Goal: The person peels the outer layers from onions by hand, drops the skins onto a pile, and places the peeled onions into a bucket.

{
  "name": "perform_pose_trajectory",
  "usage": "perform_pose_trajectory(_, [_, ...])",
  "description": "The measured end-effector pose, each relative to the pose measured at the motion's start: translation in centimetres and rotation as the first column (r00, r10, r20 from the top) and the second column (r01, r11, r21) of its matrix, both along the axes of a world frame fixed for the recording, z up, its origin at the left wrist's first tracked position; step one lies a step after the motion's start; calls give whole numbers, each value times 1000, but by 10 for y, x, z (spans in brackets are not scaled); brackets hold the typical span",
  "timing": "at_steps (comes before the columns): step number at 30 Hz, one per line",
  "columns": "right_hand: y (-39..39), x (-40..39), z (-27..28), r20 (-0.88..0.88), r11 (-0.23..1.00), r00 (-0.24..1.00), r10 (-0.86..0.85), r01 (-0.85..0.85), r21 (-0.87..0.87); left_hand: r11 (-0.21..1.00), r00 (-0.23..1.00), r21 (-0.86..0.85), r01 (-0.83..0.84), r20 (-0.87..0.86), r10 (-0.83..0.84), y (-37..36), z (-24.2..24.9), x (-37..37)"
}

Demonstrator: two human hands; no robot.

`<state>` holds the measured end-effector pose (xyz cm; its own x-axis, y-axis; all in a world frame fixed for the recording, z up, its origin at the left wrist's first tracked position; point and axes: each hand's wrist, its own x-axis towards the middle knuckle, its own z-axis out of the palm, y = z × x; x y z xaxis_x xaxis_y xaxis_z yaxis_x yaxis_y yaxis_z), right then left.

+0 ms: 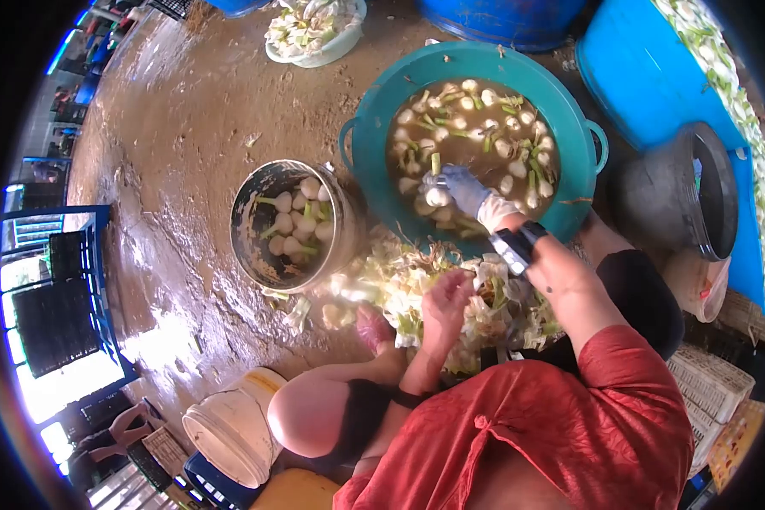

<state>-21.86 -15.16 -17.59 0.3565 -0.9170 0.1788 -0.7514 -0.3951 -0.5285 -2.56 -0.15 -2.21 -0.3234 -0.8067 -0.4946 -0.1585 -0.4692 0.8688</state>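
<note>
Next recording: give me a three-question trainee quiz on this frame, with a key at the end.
1. What does the gloved right hand hold?
A) a knife
B) a white bulb
C) a cup

2. True or false: the left hand is bare.

3. Fill in the colour: the blue-green tub holds bulbs in murky ___ water.

Key: 1. B; 2. True; 3. brown.
</note>
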Motion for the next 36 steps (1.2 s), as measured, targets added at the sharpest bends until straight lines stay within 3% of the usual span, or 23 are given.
perform_pose_trajectory(1, [15,3,13,-1,1000,1000,0,0,2,995,993,35,-90,-80,93,0,2,0])
perform_pose_trajectory(2, [32,12,57,374,984,927,-42,-27,179,982,971,77,-174,-154,184,-1,4,2])
perform_pose_trajectory(3, [49,22,93,679,940,720,-144,-116,322,967,951,101,-235,-182,250,-2,6,4])
perform_pose_trajectory(4, [64,33,109,835,770,196,-514,-324,550,948,921,145,-283,-236,311,-3,7,5])
perform_pose_trajectory(6, [87,43,140,832,820,401,-384,-266,507,913,843,181,-365,-353,407,-4,7,6])
perform_pose_trajectory(8, [109,55,146,854,800,267,-447,-308,515,905,787,198,-376,-448,424,-5,10,6])
perform_pose_trajectory(10, [123,55,145,562,950,793,-234,65,304,941,739,166,-294,-585,334,-5,7,12])
perform_pose_trajectory(11, [127,59,150,561,953,795,-231,68,295,933,736,120,-341,-583,344,-1,11,12])
perform_pose_trajectory(13, [134,66,159,761,829,393,-516,6,559,938,855,-36,-345,-424,299,4,19,16])
perform_pose_trajectory(14, [136,65,156,764,834,395,-510,12,551,930,933,-184,-319,-234,274,6,22,17])
perform_pose_trajectory(16, [137,62,140,412,887,809,-418,267,376,882,943,-336,-330,-162,291,10,13,15])
perform_pose_trajectory(18, [144,77,166,479,749,625,-617,280,600,750,964,-624,-218,-18,264,15,22,16])
perform_pose_trajectory(23, [162,78,182,475,789,666,-574,297,537,851,972,-478,-218,-30,233,16,19,23])
perform_pose_trajectory(25, [168,71,177,524,801,643,-558,251,544,940,957,-218,-264,-177,228,18,40,24])
perform_pose_trajectory(27, [169,64,158,610,988,777,-157,129,90,948,951,-192,-255,-227,209,18,38,26])
perform_pose_trajectory(28, [173,62,157,611,987,776,-158,132,87,955,941,-165,-248,-276,197,18,36,27])
perform_pose_trajectory(30, [184,63,180,784,820,327,-529,-44,571,972,881,-42,-231,-434,191,12,31,31])
perform_pose_trajectory(31, [185,58,176,784,820,323,-529,-42,571,978,792,80,-193,-575,203,12,28,32])
perform_pose_trajectory(32, [185,53,176,702,975,677,-222,168,146,979,794,79,-189,-574,199,12,29,32])
perform_pose_trajectory(33, [184,49,175,354,925,935,-21,153,-348,980,777,62,-186,-601,186,13,30,30])
perform_pose_trajectory(34, [186,47,173,355,924,935,-23,155,-348,982,759,46,-185,-627,173,14,31,29])
perform_pose_trajectory(35, [191,48,186,689,978,694,-208,160,134,982,760,47,-182,-627,171,15,32,27])
perform_pose_trajectory(36, [193,49,195,787,834,361,-500,-43,550,975,851,-74,-210,-505,145,17,33,24])
